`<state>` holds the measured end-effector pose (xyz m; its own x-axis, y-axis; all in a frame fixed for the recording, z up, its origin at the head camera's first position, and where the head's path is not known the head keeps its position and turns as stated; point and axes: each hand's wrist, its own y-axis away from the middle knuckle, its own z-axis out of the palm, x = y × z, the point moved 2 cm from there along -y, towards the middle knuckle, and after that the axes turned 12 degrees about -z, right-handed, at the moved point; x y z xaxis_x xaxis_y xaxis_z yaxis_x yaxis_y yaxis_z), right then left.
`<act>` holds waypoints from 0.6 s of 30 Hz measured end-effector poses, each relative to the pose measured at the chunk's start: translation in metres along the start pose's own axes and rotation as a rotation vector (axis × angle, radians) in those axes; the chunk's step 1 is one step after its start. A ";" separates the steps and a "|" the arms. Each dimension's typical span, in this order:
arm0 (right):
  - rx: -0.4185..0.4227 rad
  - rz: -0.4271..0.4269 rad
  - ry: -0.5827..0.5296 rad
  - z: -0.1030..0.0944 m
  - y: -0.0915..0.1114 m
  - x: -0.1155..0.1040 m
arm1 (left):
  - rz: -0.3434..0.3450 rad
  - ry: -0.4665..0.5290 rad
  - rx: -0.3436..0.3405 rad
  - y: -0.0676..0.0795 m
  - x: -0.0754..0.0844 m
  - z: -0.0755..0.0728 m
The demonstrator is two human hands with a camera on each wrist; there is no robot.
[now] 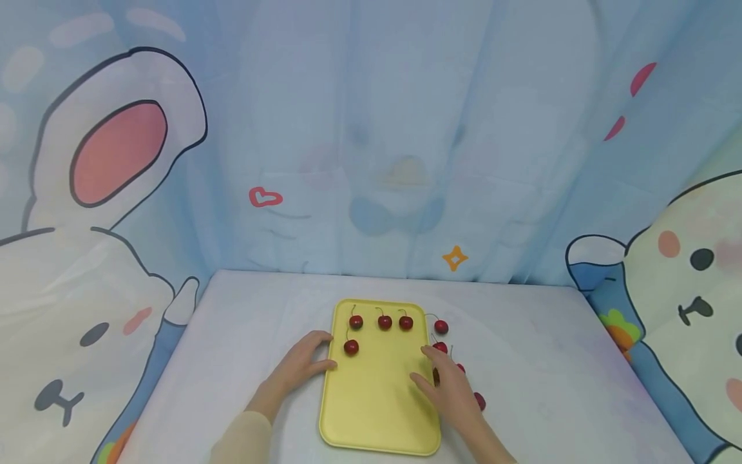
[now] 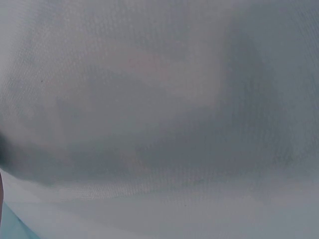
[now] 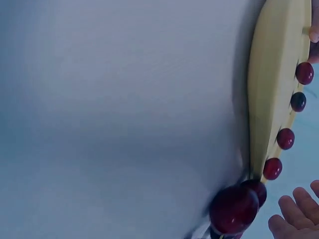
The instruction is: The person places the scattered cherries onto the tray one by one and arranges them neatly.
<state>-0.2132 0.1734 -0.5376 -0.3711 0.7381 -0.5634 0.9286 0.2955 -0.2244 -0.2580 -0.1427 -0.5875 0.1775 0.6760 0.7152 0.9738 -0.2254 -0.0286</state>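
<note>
A yellow tray (image 1: 382,412) lies on the table, with several stemmed red cherries near its far end, such as one cherry (image 1: 385,322) in the far row. My left hand (image 1: 301,361) rests against the tray's left rim, thumb and fingertips apart and touching the edge. Over the tray's right rim reaches my right hand (image 1: 455,390), its thumb and fingers spread. A dark red cherry (image 1: 437,376) shows partly between them, not gripped. In the right wrist view, fingers (image 3: 299,211) appear at the lower right, near a large close cherry (image 3: 233,209).
To the right of the tray several more cherries lie on the white tablecloth (image 1: 533,367), from a far cherry (image 1: 441,327) to a near cherry (image 1: 479,401) beside my right hand. A blue printed curtain (image 1: 394,129) hangs behind the table. Only blurred pale cloth (image 2: 159,119) fills the left wrist view.
</note>
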 end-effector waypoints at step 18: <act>-0.050 0.192 0.108 -0.028 0.045 0.045 | -0.007 0.000 0.013 0.002 0.004 -0.001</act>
<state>-0.1883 0.2368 -0.5513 -0.1881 0.8437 -0.5028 0.9820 0.1712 -0.0801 -0.2556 -0.1410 -0.5841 0.1707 0.6777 0.7153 0.9768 -0.2118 -0.0324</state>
